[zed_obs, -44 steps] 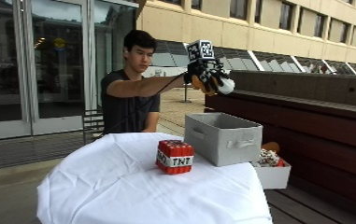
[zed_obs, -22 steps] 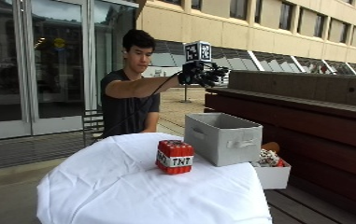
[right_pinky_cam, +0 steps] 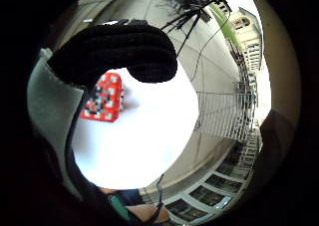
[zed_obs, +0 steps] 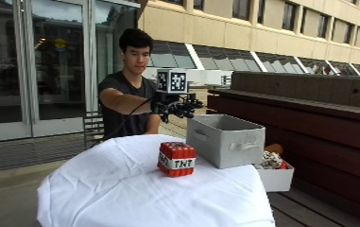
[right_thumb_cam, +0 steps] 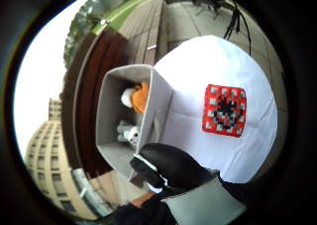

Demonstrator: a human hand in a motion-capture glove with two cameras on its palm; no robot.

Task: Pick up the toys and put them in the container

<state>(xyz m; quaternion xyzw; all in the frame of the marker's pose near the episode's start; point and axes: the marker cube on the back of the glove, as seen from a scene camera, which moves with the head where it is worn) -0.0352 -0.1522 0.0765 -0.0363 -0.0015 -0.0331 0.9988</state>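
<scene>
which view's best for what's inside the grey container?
Thumb side palm view: it looks down into the grey container, showing an orange-and-white toy and a small white toy. Outside view shows only its walls; little finger side view misses it.

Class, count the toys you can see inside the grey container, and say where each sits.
2: an orange-and-white toy at one end of the grey container, and a white toy nearer its middle. More may be hidden below the walls.

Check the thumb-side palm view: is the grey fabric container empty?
No: the grey fabric container holds an orange and white plush toy and a small white toy.
</scene>
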